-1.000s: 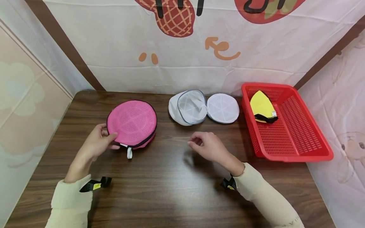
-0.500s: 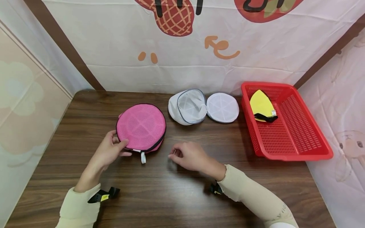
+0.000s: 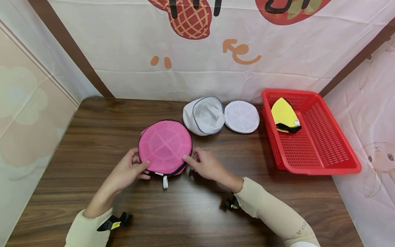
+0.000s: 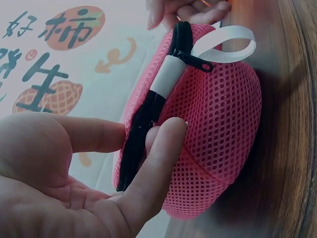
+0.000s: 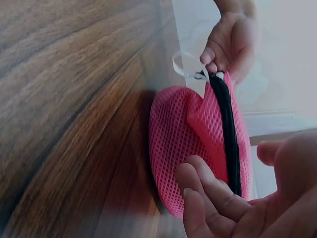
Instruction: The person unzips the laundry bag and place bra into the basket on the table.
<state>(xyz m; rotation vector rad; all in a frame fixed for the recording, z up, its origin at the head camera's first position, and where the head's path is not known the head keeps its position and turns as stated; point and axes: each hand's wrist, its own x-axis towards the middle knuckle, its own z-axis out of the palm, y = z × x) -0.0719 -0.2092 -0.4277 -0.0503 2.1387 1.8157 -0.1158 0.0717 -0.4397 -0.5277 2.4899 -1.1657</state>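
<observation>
A round pink mesh laundry bag [image 3: 165, 145] with a black zipper and a white loop lies at the table's middle left. My left hand [image 3: 128, 171] pinches its rim at the left, thumb on one side of the zipper band and fingers on the other, close up in the left wrist view. At the right rim, my right hand [image 3: 206, 164] has its thumb over the top and its fingertips [image 5: 195, 173] against the mesh side below the zipper [image 5: 229, 134]. The bag's zipper pull [image 4: 200, 63] hangs beside the white loop [image 4: 233, 44].
Behind, a white mesh bag [image 3: 200, 118] stands unzipped, its round lid [image 3: 241, 117] flat beside it. A red plastic basket [image 3: 324, 171] at the right holds a yellow pouch [image 3: 283, 113] with black trim. A printed cloth [image 3: 123, 41] hangs behind the table [image 3: 185, 212].
My left hand has drawn the pink bag right and nearer, its flat round top turning up toward the head camera. My right hand has come left to the bag's right rim.
</observation>
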